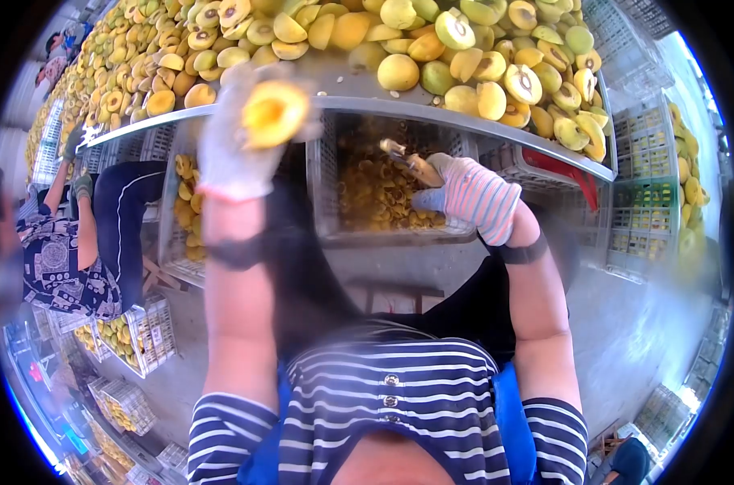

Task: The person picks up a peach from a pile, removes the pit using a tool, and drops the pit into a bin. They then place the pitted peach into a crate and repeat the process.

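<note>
Table [496, 123] w/ piled fruit [399, 71] ahead; left hand [229, 153] grips 1 fruit half [274, 113], right hand [472, 198] clasps 1 knife [411, 162].

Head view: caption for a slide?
White-gloved left hand holds a yellow fruit half; striped-gloved right hand grips a knife below a fruit-heaped table.

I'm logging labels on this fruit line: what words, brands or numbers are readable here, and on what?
No text can be read.
Left hand, holding a fruit half: plain glove.
Right hand, holding a knife: striped glove, no print.
Crates: no legible label.
Co-worker's patterned shirt: too blurred to tell.
</note>
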Demonstrator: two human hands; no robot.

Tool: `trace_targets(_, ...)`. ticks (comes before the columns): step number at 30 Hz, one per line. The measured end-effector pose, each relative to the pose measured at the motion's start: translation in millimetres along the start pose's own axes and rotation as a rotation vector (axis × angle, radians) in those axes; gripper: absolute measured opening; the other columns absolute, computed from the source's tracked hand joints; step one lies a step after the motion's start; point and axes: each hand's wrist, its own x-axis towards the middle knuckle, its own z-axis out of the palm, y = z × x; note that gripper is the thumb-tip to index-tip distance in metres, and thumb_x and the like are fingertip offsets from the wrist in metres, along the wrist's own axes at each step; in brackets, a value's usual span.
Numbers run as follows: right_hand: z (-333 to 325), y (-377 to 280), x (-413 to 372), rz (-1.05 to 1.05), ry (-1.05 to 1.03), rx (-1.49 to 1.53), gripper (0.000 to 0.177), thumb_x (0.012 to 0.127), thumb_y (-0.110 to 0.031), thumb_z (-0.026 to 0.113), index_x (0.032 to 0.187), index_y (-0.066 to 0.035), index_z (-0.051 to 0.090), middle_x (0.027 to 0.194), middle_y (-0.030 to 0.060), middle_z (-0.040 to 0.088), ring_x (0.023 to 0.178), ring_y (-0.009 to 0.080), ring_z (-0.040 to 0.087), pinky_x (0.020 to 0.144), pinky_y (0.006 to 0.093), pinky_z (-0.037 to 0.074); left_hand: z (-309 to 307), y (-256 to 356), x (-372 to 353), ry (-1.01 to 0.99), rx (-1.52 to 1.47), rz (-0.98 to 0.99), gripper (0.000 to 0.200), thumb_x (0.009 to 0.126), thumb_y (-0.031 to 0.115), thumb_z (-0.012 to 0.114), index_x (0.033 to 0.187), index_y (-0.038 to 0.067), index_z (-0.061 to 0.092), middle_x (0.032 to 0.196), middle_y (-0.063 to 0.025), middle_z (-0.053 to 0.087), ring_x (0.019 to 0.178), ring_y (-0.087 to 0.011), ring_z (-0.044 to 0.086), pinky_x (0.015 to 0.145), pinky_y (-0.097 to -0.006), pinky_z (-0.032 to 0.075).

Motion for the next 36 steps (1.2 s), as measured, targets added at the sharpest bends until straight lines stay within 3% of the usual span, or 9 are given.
trace_targets(2,-10,-6,-4,0.264,-0.094,-0.163,0.037,0.086,-0.034,0.068,0.107,-0.004,0.061,0.085,0.022,0.068,0.084,0.0388,0.066,0.074,0.045,0.052,-4,21,-21,0.526,0.943,0.065,0.055,0.093,0.046,0.059,0.119,-0.003,0.062,0.114,-0.0212,0.066,0.104,-0.0295,0.065,0.09,-0.0382,0.053)
trace_targets(4,-11,-12,-9,0.24,-0.058,-0.206,0.037,0.086,-0.034,0.067,0.108,-0.004,0.06,0.086,0.0219,0.068,0.084,0.0387,0.066,0.075,0.0453,0.052,-24,25,-14,0.629,2.077,0.218,0.062,0.087,0.05,0.063,0.125,0.001,0.059,0.12,-0.0197,0.064,0.11,-0.0345,0.062,0.095,-0.0419,0.048)
trace_targets(14,-2,7,-1,0.172,0.291,-0.104,0.038,0.084,-0.035,0.068,0.098,-0.002,0.056,0.071,0.0213,0.064,0.071,0.0408,0.065,0.064,0.0472,0.051,76,-95,142,-0.052,1.958,0.119,0.07,0.071,0.045,0.073,0.127,0.006,0.058,0.12,-0.0235,0.062,0.111,-0.0389,0.06,0.097,-0.0422,0.048)
trace_targets(17,-3,-1,5,0.278,0.406,0.156,0.042,0.082,-0.038,0.073,0.094,-0.001,0.056,0.074,0.0227,0.064,0.072,0.0415,0.064,0.065,0.0469,0.051,56,-74,134,0.101,1.349,0.087,0.046,0.077,0.031,0.069,0.114,0.004,0.066,0.105,-0.0179,0.07,0.095,-0.028,0.067,0.087,-0.0333,0.051)
trace_targets(18,0,-1,8,0.244,0.44,0.183,0.039,0.083,-0.033,0.074,0.096,-0.001,0.057,0.08,0.0238,0.065,0.075,0.041,0.064,0.066,0.0452,0.051,33,-67,133,0.167,0.853,-0.196,0.046,0.081,0.027,0.066,0.118,0.001,0.064,0.109,-0.0146,0.07,0.097,-0.0233,0.067,0.085,-0.0299,0.051)
trace_targets(28,19,-9,41,0.181,0.635,0.752,0.027,0.086,-0.019,0.075,0.098,-0.002,0.057,0.083,0.0092,0.062,0.072,0.0195,0.055,0.068,0.0348,0.047,69,-95,138,-0.167,1.874,-0.19,0.078,0.073,0.052,0.073,0.134,0.007,0.054,0.128,-0.0217,0.061,0.117,-0.0342,0.06,0.099,-0.0408,0.047)
trace_targets(30,28,2,46,0.177,0.575,0.997,0.027,0.086,-0.019,0.075,0.096,-0.003,0.056,0.079,0.0066,0.058,0.069,0.0178,0.05,0.066,0.0348,0.045,64,-91,132,-0.143,1.761,-0.193,0.072,0.073,0.048,0.074,0.13,0.006,0.058,0.124,-0.021,0.063,0.113,-0.0336,0.062,0.097,-0.0398,0.049)
trace_targets(34,32,30,52,-0.061,0.658,0.605,0.027,0.086,-0.019,0.075,0.099,-0.005,0.056,0.081,0.0044,0.059,0.07,0.0141,0.051,0.063,0.031,0.044,58,-62,112,0.025,0.992,-0.153,0.041,0.087,0.026,0.069,0.119,0.0,0.064,0.101,-0.0094,0.07,0.099,-0.0197,0.065,0.086,-0.0307,0.053)
trace_targets(36,-5,-29,41,0.292,0.55,1.165,0.024,0.086,-0.019,0.076,0.098,-0.008,0.058,0.077,0.002,0.059,0.063,0.0094,0.052,0.053,0.0257,0.041,73,-45,87,-0.038,0.812,-0.236,0.04,0.093,0.029,0.064,0.121,0.0,0.062,0.105,-0.0084,0.067,0.103,-0.0179,0.063,0.089,-0.0296,0.051)
